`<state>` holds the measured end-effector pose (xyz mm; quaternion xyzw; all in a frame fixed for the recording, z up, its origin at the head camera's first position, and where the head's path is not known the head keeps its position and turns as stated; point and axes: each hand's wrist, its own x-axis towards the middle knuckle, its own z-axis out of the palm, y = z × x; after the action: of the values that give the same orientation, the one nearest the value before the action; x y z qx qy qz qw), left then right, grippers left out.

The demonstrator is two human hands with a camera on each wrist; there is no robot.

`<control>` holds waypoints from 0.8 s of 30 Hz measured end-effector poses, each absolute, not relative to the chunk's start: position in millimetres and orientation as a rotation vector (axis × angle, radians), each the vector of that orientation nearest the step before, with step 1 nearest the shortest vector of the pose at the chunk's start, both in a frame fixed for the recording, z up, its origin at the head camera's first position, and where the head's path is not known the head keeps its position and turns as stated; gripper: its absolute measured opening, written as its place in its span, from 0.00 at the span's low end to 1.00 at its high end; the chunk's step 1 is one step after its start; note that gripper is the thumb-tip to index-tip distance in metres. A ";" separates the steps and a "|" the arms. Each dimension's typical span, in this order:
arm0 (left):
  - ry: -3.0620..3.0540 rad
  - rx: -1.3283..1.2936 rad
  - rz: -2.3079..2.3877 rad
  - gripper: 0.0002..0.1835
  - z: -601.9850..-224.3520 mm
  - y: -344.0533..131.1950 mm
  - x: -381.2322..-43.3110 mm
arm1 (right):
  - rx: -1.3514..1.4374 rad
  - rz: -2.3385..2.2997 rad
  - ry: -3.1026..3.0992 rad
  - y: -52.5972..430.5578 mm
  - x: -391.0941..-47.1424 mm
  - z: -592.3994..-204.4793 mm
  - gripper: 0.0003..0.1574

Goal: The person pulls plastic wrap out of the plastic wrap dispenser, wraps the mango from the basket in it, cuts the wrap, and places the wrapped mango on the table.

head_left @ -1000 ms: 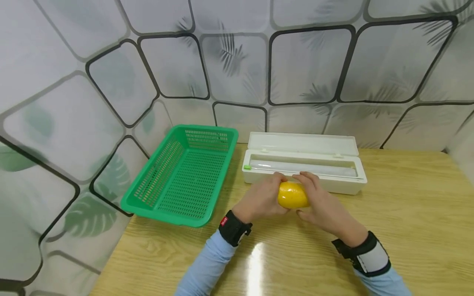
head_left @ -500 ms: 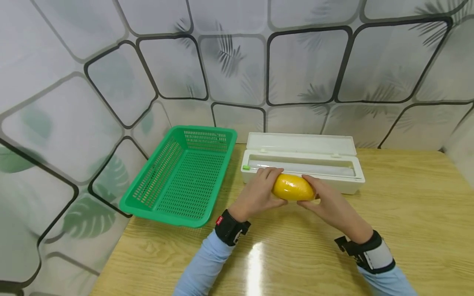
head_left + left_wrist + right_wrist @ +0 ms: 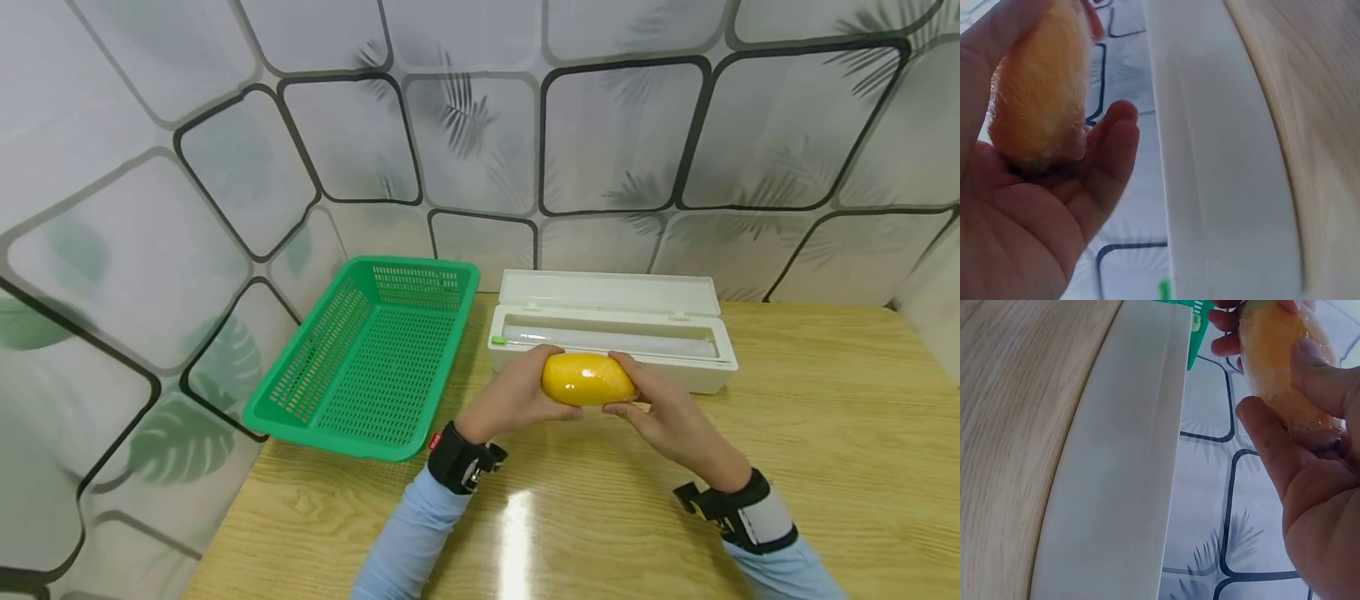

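Observation:
A yellow mango [image 3: 587, 379] wrapped in shiny clear film is held up sideways between both hands, in front of the white film dispenser. My left hand [image 3: 513, 393] grips its left end, fingers behind and thumb along the lower front. At the other end, my right hand [image 3: 663, 412] holds it between thumb and fingers. In the left wrist view, the end of the mango [image 3: 1041, 94] sits against the palm and hides part of the fingers. Wrinkled film shows on the mango [image 3: 1272, 362] in the right wrist view, with the right thumb pressing its side.
Behind the hands, the white cling film dispenser [image 3: 693, 379] stands with its lid [image 3: 607, 292] raised and a film roll [image 3: 645, 342] inside. To the left is a green plastic basket [image 3: 360, 367]. Both are on a wooden table [image 3: 825, 433] against a patterned wall.
The mango has turned from mostly covered by the hands to lying sideways between them, and shifted slightly left. The hands have moved to grip its two ends. Basket and dispenser stay put.

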<state>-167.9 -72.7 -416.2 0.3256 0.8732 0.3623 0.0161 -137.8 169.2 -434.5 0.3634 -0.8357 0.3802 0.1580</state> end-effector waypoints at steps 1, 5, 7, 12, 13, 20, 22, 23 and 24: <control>2.686 1.015 1.163 0.39 -416.1 -72.9 -168.1 | 1.038 1.091 -2.386 168.8 -137.5 -434.7 0.50; 2.632 1.022 1.242 0.37 -415.9 -73.2 -168.1 | 1.021 1.087 -2.405 167.0 -135.1 -434.1 0.49; 2.621 1.036 1.254 0.36 -416.6 -72.2 -167.9 | 0.997 1.056 -2.443 165.5 -133.8 -433.1 0.50; 2.579 1.069 1.290 0.36 -418.3 -65.8 -166.1 | 0.826 0.997 -2.523 156.8 -131.7 -433.2 0.53; 2.572 1.059 1.301 0.38 -418.7 -64.0 -165.4 | 0.775 0.998 -2.522 154.2 -131.4 -433.8 0.51; 2.453 0.785 1.556 0.45 -426.7 -46.7 -156.2 | 0.491 0.939 -2.501 138.6 -126.4 -443.4 0.41; 2.523 0.754 1.630 0.36 -429.2 -41.1 -153.7 | 0.457 0.904 -2.501 135.7 -124.6 -444.0 0.41; 2.585 0.752 1.655 0.30 -430.6 -38.1 -152.8 | 0.442 0.895 -2.508 134.6 -124.0 -444.2 0.41; 2.652 0.757 1.683 0.25 -432.1 -35.2 -151.9 | 0.429 0.888 -2.517 133.5 -123.3 -444.0 0.42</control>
<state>-151.9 -35.2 -432.1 0.2342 0.8200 0.5204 -0.0445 -123.3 133.5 -444.0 0.1550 -0.9089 0.3206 0.2171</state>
